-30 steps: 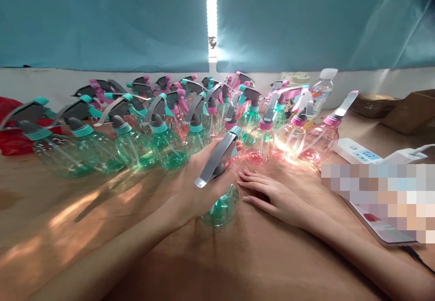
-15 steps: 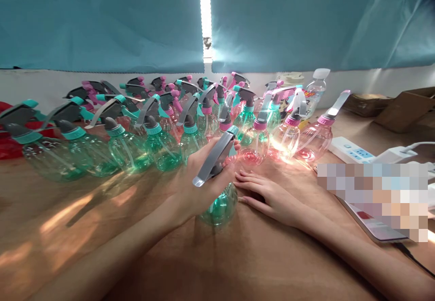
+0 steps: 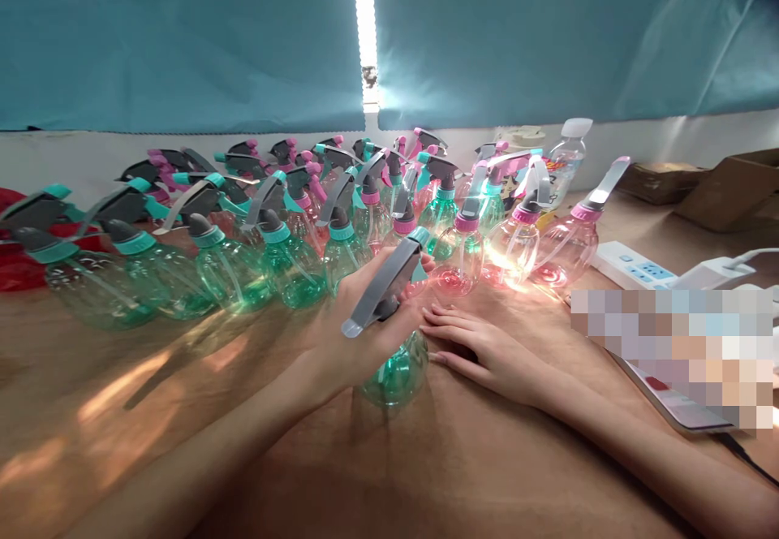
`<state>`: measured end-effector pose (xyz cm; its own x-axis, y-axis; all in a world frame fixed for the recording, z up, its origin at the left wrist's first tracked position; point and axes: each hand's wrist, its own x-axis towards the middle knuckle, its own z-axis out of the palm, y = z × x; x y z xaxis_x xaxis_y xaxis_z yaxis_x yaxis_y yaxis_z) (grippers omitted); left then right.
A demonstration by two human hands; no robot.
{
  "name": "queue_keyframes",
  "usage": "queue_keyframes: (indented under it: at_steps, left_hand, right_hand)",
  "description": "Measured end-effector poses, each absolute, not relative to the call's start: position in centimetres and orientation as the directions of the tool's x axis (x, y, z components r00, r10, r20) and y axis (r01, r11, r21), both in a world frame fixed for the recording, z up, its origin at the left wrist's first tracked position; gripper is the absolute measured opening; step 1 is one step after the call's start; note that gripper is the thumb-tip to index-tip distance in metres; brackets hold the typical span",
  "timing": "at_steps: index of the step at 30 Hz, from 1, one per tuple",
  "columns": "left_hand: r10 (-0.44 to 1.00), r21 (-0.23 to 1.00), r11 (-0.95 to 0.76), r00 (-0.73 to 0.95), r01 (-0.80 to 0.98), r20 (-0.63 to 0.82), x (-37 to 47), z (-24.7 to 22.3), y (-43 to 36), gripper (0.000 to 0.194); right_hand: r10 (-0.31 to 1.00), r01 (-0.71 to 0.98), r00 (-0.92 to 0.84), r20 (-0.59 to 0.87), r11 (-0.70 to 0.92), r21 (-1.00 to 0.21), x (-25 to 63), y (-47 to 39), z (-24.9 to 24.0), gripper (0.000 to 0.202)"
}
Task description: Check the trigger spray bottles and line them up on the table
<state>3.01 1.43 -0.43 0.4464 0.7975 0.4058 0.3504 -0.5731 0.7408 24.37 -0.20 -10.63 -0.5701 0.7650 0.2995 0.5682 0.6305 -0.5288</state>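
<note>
In the head view, my left hand [image 3: 359,320] is wrapped round the neck of a green spray bottle [image 3: 395,372], which stands upright on the table. The bottle's grey trigger head with a teal nozzle shows above the hand; its collar is hidden by my fingers. My right hand [image 3: 487,352] lies flat on the table just right of that bottle, fingers stretched toward it and holding nothing. Whether its fingertips touch the bottle I cannot tell. Behind the hands are a row of green spray bottles [image 3: 234,275] and several pink spray bottles [image 3: 456,259].
A clear water bottle [image 3: 565,161] stands at the back right. Further right are a white power strip [image 3: 633,267], a plugged-in charger [image 3: 709,275], a phone-like device [image 3: 682,409] with a cable, and a cardboard box [image 3: 733,194]. Red plastic [image 3: 21,263] lies at far left.
The view has shifted very slightly. Both hands and the held spray bottle stay essentially in place.
</note>
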Motion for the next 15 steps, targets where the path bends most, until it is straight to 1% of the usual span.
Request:
queue_keyframes:
  at_steps: [2,7,9,11,15]
  left_hand:
    - [0.806,0.736,-0.566,0.440,0.372,0.397,2.95,-0.47,1.46,0.019]
    - [0.811,0.739,-0.561,0.426,0.373,0.400,3.03,-0.38,1.48,0.005]
    - [0.808,0.747,-0.561,0.431,0.357,0.401,3.11,-0.29,1.45,0.003]
    - [0.809,0.755,-0.555,0.436,0.348,0.394,3.12,-0.30,1.44,0.006]
    - [0.809,0.751,-0.552,0.449,0.363,0.379,2.89,-0.46,1.50,0.020]
  right_hand:
    - [0.767,0.565,-0.566,0.303,0.628,-0.536,24.38,-0.19,-10.67,0.044]
    - [0.762,0.562,-0.571,0.305,0.633,-0.532,24.41,-0.09,-10.79,0.044]
    - [0.760,0.561,-0.576,0.301,0.635,-0.530,24.43,-0.05,-10.82,0.044]
    - [0.761,0.563,-0.577,0.296,0.633,-0.531,24.45,-0.04,-10.83,0.045]
    - [0.765,0.566,-0.575,0.291,0.628,-0.534,24.46,-0.06,-10.77,0.045]
